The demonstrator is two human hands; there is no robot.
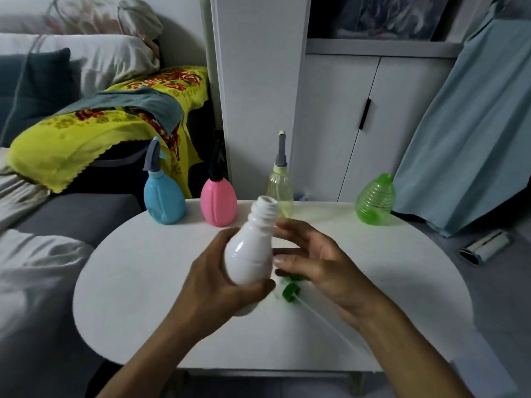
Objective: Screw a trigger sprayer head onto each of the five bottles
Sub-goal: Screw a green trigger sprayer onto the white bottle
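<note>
The left hand (218, 280) grips the white bottle (249, 251) round its wide lower body, thumb curled across the front and fingers behind. The bottle is held above the tabletop (138, 282), its long axis tilted a little off upright, with the open threaded neck pointing up and away from the person. No sprayer head is on it.

The right hand (313, 259) is just right of the white bottle with its fingers extended and relaxed; the fingertips touch the bottle's side and it holds nothing.

Below the white bottle, on the tabletop and partly hidden by the right hand, lies a green sprayer head (290, 292), its thin dip tube (324, 321) running away from the bottle toward the near right edge.

Beyond the white bottle, along the far edge, four bottles stand upright. The blue bottle (164, 199), pink bottle (219, 201) and pale yellow bottle (280, 188) each carry a sprayer head. The green ribbed bottle (375, 201), far right of the white bottle, has an open neck.
</note>
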